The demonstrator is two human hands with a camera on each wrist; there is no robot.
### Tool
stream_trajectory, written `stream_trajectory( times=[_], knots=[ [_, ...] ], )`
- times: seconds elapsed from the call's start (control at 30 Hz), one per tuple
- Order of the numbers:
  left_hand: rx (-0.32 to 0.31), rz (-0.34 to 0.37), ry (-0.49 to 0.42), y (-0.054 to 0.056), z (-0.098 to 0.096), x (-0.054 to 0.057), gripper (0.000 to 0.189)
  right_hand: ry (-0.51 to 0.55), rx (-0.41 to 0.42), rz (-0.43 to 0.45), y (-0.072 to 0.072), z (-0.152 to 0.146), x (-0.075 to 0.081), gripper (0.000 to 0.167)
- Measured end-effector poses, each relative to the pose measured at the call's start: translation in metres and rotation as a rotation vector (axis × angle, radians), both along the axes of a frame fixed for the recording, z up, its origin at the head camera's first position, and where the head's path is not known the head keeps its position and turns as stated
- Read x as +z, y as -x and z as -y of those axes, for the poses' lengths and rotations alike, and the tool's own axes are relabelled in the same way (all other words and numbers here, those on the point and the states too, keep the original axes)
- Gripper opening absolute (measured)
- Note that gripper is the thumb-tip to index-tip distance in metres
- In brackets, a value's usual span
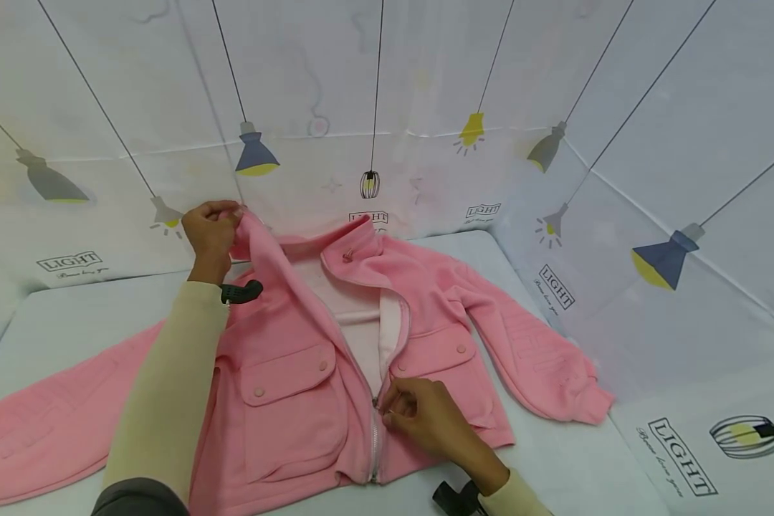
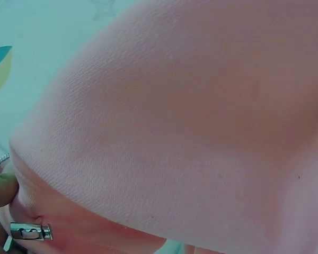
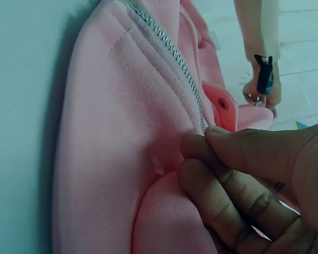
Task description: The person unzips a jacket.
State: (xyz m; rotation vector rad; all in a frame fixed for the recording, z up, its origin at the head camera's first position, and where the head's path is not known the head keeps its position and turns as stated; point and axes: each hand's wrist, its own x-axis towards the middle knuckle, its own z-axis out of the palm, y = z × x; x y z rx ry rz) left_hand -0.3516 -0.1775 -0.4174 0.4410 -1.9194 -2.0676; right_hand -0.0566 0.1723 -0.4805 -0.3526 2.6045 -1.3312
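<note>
A pink zip-up jacket point(image 1: 293, 423) lies spread on the white-covered worktop point(image 1: 71, 322), its body mostly between and below the two hands and its hem nearest the person. The left hand point(image 1: 211, 236) is at the far end, with thumb and fingers pinching the jacket's collar corner and lifting that edge above the rest of the garment. A metal cord stopper point(image 2: 31, 231) sits just beside those fingers. The right hand point(image 1: 426, 416) is lower down at the jacket's front, thumb and forefinger pressed together at the metal zipper point(image 1: 375, 444), right by its slider point(image 1: 375, 403); whatever lies between the fingertips is hidden. Below this hand the zipper is joined down to the hem; above it the two front edges part, showing the pale lining point(image 1: 360, 344). One flap pocket point(image 1: 290, 376) lies to the left of the right hand, below the left one. One sleeve point(image 1: 45, 423) runs out past the left forearm toward the person; the other point(image 1: 535, 358) stretches beyond the right hand, on its right.
</note>
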Motion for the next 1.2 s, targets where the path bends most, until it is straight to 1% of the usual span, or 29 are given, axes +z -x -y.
stream_trajectory(
  times=[0.17, 0.33, 0.57, 0.67, 0.93, 1.2],
  knots=[
    [-0.002, -0.004, 0.006, 0.001, 0.001, 0.000, 0.015, 0.001, 0.012, 0.008, -0.006, -0.004, 0.002, 0.017],
    [0.001, -0.007, 0.014, 0.002, 0.003, 0.000, 0.011, 0.010, 0.026, 0.009, -0.013, -0.006, 0.003, 0.017],
    [0.006, 0.003, 0.030, 0.001, 0.006, 0.000, 0.012, 0.029, 0.055, 0.050, -0.021, -0.009, 0.004, 0.018],
    [0.009, -0.003, 0.031, 0.001, 0.009, -0.001, 0.013, 0.042, 0.066, 0.066, -0.025, -0.010, 0.004, 0.017],
    [0.016, 0.009, 0.044, 0.003, 0.012, -0.003, 0.013, 0.056, 0.074, 0.071, -0.033, -0.011, 0.006, 0.017],
    [0.021, -0.028, 0.008, 0.003, 0.013, -0.003, 0.013, 0.069, 0.091, 0.130, -0.041, -0.013, 0.007, 0.018]
  ],
)
